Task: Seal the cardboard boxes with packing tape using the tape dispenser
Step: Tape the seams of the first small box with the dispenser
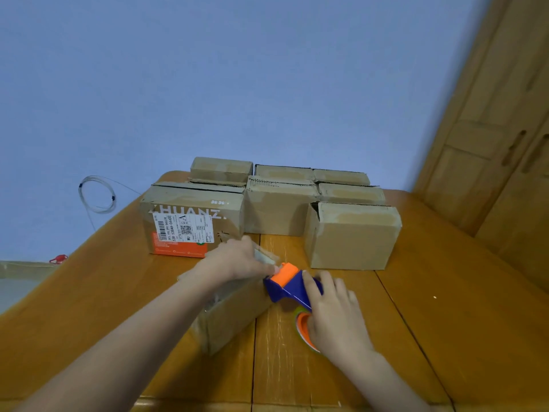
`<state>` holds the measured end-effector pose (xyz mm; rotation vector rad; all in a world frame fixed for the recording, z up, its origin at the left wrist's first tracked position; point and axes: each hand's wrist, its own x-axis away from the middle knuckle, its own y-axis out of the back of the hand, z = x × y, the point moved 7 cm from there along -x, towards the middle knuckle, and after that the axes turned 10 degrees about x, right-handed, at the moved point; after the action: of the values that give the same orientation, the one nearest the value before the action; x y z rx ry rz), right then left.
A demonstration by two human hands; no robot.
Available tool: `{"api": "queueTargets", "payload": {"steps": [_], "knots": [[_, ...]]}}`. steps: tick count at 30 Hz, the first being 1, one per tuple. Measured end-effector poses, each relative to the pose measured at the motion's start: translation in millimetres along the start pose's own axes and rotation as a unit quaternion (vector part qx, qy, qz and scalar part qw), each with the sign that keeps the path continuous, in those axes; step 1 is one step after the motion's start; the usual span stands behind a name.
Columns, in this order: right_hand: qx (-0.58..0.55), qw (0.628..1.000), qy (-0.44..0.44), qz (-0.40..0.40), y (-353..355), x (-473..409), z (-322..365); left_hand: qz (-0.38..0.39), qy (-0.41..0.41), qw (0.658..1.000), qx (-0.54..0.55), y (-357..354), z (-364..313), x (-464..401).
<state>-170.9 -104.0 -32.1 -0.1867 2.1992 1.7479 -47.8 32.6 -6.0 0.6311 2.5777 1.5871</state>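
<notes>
A small cardboard box lies on the wooden table in front of me, mostly under my left forearm. My left hand rests on its far top end, fingers at a strip of clear tape beside the dispenser; the hand is blurred. A blue and orange tape dispenser sits at the box's far right corner. My right hand grips the dispenser's body over the tape roll.
Several cardboard boxes stand in rows at the table's far side: a large labelled one at left, a plain one at right. Wooden cabinets rise at right. A wire coil hangs on the blue wall.
</notes>
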Motion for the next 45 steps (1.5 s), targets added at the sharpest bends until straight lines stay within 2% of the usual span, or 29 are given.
{"api": "queueTargets", "payload": {"steps": [5,14,22,32,40,45], "knots": [[-0.091,0.995,0.03,0.034,4,9,1,-0.036,0.02,0.998,-0.044,-3,-6,-1],[-0.005,0.996,0.043,0.083,1,3,6,-0.131,-0.009,0.991,-0.04,-9,-8,13],[0.032,0.991,0.061,0.116,0,3,2,-0.136,-0.008,0.987,-0.081,-13,-9,12],[0.057,0.982,0.074,0.162,0,4,2,-0.127,-0.011,0.989,-0.079,-14,-10,11],[0.031,0.984,0.06,0.162,2,-2,10,-0.12,-0.018,0.988,-0.099,-15,-10,14],[0.073,0.981,0.064,0.168,20,-9,18,-0.121,-0.012,0.986,-0.115,-16,-10,14]]}}
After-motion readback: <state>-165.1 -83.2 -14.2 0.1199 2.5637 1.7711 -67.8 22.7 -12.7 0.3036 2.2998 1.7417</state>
